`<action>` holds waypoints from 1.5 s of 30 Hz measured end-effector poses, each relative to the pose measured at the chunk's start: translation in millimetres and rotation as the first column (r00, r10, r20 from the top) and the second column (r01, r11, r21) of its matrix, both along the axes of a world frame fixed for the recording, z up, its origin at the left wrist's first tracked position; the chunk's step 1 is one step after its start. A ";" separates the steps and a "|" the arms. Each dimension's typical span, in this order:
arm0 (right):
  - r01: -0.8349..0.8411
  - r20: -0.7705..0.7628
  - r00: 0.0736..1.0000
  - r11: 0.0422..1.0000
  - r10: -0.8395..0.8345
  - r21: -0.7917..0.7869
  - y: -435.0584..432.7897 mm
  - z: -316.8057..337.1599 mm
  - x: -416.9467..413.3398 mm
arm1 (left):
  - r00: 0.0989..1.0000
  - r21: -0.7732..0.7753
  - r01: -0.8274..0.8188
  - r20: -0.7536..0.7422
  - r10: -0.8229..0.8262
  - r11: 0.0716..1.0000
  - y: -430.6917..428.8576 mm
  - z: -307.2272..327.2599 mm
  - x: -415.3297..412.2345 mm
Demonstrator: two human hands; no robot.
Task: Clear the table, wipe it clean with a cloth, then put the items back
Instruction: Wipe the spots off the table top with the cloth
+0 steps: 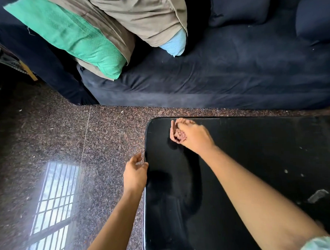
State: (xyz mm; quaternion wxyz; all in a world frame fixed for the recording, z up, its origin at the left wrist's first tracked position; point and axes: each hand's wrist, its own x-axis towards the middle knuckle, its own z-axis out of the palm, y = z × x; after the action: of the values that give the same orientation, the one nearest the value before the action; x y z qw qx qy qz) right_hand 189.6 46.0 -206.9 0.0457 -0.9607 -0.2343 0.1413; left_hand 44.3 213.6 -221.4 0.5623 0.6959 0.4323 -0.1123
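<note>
A glossy black table [255,159] with rounded corners fills the lower right. My right hand [194,135] reaches to its far left corner, fingers fairly straight and down on the surface, which mirrors them; I see nothing held in it. At the table's left edge, my left hand [135,174] hovers loosely cupped with the thumb touching the rim, and it holds nothing. Nothing stands on the visible part of the table, and no cloth is in view.
White specks and a grey smear [317,195] mark the table's right side. A dark blue sofa [215,76] runs along the far side, with a green pillow [73,38] and beige pillows on its left end. Speckled stone floor [67,137] lies to the left.
</note>
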 end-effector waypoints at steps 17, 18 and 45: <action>0.627 -0.003 0.759 0.730 -0.651 0.273 -2.7 22.8 11.5 | 0.994 -0.151 -0.108 -0.003 0.109 0.983 -8.6 4.6 -15.5; 0.602 0.030 0.785 0.775 -0.618 0.193 10.6 11.5 7.8 | 0.992 -0.161 -0.129 -0.008 0.130 0.979 -8.3 6.9 -14.9; 0.289 0.014 0.957 0.957 -0.290 0.011 33.3 -25.3 -99.8 | 0.965 -0.256 -0.234 0.058 0.256 0.938 -13.1 10.3 -17.8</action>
State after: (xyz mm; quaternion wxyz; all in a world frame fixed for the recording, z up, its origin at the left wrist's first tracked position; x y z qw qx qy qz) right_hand 89.8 79.3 -232.2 0.0685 -0.9855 -0.0922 0.1247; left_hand 26.5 200.4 -211.1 0.6731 0.5657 0.4723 -0.0625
